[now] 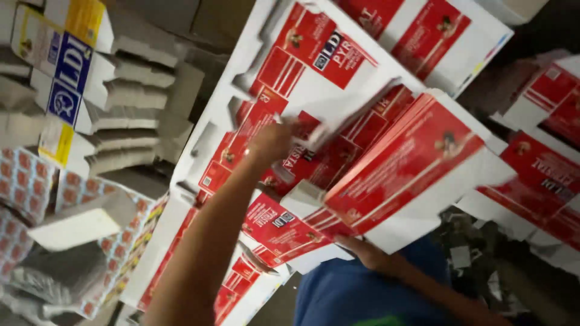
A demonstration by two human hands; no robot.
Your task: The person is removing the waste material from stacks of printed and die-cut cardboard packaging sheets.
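Holding the stack (411,163) of red-and-white carton blanks tilted above the lower right edge of the sheet pile (302,54). Grasping its lower edge from beneath with the right hand (370,255), fingers curled under. Reaching to its upper end with the left hand (272,142), blurred there, so not possible to tell whether clenching or just pressing.

Probably risking a slide: blanks already fanning apart at the near corner, held at one edge only, likely slipping out and scattering onto the scraps (465,241) below. Possibly also creasing a flap under the thumb.

Counting: two hands, one held stack, its blanks too many and too blurred to number. Beneath it, one sheet pile. Beyond the pile's left edge, one heap of yellow blanks (69,78) and one spread of dotted sheets (24,181). Past its right edge, one more red pile (544,175).
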